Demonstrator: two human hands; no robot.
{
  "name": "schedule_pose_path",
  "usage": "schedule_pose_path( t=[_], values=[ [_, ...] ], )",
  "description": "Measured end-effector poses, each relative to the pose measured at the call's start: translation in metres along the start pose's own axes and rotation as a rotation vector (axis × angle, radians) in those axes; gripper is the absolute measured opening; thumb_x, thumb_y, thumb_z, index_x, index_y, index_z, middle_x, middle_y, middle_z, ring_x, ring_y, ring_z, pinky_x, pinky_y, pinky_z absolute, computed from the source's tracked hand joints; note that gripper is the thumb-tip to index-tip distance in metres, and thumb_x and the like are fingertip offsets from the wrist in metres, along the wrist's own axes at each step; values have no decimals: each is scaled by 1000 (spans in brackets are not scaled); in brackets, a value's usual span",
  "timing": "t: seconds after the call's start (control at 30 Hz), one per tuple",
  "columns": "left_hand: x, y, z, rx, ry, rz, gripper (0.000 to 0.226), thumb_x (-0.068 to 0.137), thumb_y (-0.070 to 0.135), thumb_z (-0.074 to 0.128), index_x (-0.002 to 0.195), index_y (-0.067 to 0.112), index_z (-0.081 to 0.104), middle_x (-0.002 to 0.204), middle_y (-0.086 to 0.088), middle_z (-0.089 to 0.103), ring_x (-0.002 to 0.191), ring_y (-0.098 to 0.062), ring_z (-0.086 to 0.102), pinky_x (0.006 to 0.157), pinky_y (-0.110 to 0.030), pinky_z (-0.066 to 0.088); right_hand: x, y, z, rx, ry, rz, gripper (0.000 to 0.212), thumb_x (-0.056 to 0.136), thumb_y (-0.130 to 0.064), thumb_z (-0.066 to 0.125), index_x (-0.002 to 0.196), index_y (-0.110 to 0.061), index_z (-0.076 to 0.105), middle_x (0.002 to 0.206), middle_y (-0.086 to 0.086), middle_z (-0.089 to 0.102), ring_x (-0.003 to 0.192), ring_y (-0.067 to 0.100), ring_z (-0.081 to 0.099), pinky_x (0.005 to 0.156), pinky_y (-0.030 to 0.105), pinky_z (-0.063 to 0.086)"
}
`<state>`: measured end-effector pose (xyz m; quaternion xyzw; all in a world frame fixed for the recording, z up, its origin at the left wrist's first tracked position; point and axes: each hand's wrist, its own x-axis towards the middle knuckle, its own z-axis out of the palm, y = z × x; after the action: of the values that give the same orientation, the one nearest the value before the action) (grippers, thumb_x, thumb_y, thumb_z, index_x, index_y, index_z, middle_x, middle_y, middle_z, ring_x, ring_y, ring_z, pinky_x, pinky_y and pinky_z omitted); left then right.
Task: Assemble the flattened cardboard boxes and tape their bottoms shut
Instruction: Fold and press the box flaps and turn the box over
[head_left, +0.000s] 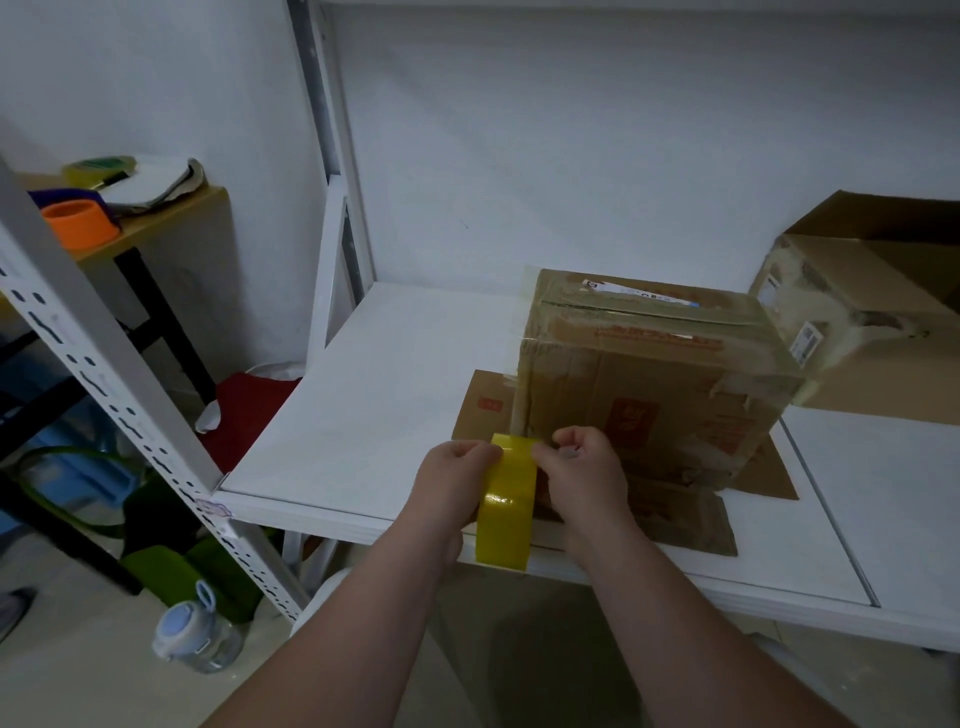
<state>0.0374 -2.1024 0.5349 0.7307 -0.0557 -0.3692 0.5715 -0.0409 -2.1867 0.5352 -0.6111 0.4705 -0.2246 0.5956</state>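
now both hands pinch the tape roll (506, 506): left hand (457, 480), right hand (589, 467).

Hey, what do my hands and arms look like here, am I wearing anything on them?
Nothing is worn on them. The left hand and right hand are bare: no gloves, and no rings show. The left forearm and right forearm are uncovered down to the picture's bottom edge, with no sleeves, watch or bracelet in view.
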Motion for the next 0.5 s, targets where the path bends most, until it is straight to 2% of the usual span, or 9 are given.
schedule_pose_path(
  t=[0.07,0.1,0.17,0.23,0.33,0.43,0.5],
  values=[
    [5,4,-8,-47,41,34,27,93,26,59,116,12,58,115,-12,60,104,-31,60,91,-46,52,7,-4,4,49,-48,73,11,95,-17,51,103,-24,54,99,2,55,86,18,55,81,40,55],
    [8,8,-14,-55,78,70,28,93,25,60,118,12,59,115,-12,61,103,-30,59,90,-45,52,11,-5,8,35,-83,100,16,96,-15,46,106,-22,55,100,3,55,85,18,56,81,41,55],
    [15,17,-28,32,182,189,32,92,25,60,122,13,60,117,-10,60,102,-26,57,88,-40,50,16,-7,19,-27,-185,136,24,95,-7,41,106,-22,55,104,6,55,77,17,54,70,35,55],
    [24,26,-43,300,300,319,35,91,24,61,125,15,60,118,-10,61,102,-25,56,89,-35,47,19,-5,36,-31,-287,176,30,90,2,44,105,-23,54,105,10,54,74,16,51,58,29,53],
    [36,23,-61,775,378,402,38,93,24,56,130,18,57,122,-8,64,113,-25,56,91,-29,41,23,3,64,-71,-380,187,46,88,5,53,124,-21,44,89,6,54,67,12,50,49,21,47],
    [53,7,-75,1023,360,384,33,94,23,51,126,20,58,122,-5,63,113,-24,56,91,-32,43,31,13,81,-165,-420,109,56,85,-1,61,133,-20,40,91,-2,53,76,11,55,62,23,54],
    [63,-3,-80,1083,317,365,36,94,25,50,129,26,55,123,-2,62,113,-23,57,91,-33,47,34,18,85,-263,-435,36,52,89,-14,61,136,-23,41,111,-1,54,92,15,59,79,28,54]
  ],
)
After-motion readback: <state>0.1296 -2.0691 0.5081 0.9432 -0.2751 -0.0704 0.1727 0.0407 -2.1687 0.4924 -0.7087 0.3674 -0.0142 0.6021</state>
